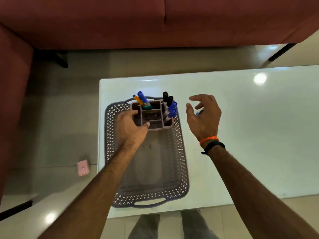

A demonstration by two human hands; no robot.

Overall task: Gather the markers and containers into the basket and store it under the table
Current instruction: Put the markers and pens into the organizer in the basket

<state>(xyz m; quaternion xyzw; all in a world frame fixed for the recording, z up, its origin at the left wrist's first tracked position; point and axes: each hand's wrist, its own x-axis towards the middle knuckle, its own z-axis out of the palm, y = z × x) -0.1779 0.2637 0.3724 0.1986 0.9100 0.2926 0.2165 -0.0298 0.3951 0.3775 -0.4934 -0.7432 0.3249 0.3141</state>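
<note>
The left hand (131, 125) holds the near left corner of the holder (151, 114), thumb on the front wall and fingers curled over the rim, and the holder sits at the far end of the basket (181, 152) on the white table (241, 135). Markers (170, 107) (blue, black and orange caps) stick up from its pockets. The right hand (203, 118) hovers just beside the basket with fingers spread, and something small and blue peeks behind it, but I cannot tell if it is held.

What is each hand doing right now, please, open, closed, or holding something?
Left hand: closed on the near-left corner of the marker organizer, which sits in the basket.
Right hand: open, fingers curled, above the table, holding nothing.
</note>
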